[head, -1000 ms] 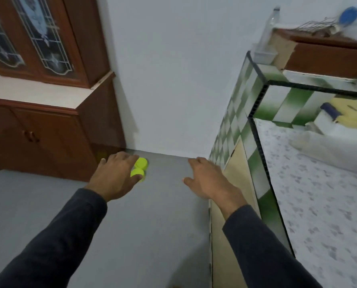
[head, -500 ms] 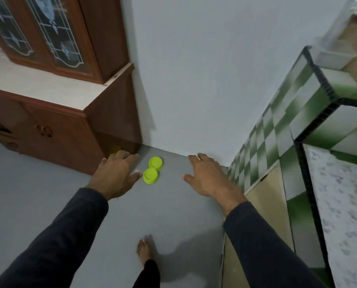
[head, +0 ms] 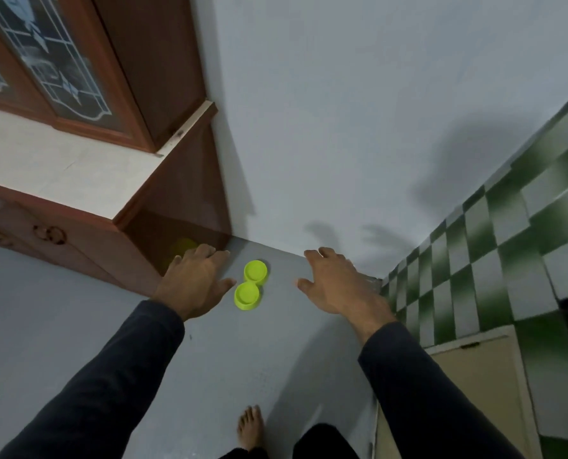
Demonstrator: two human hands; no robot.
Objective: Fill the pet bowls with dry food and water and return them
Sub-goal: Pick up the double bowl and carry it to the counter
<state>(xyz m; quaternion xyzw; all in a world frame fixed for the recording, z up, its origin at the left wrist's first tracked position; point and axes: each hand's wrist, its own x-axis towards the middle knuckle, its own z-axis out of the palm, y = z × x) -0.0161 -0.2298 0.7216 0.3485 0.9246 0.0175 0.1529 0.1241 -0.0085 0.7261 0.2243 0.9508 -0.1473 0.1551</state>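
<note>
From the head camera, your left hand was spread flat, fingers relaxed and holding nothing, above the grey floor just left of the lime-green double pet bowl. Your right hand was likewise open and empty, a little to the bowl's right. The bowl lay on the floor near the corner where the white wall met the wooden cabinet. Green checkered tiling rose at the right, and your bare foot stood at the near edge.
</note>
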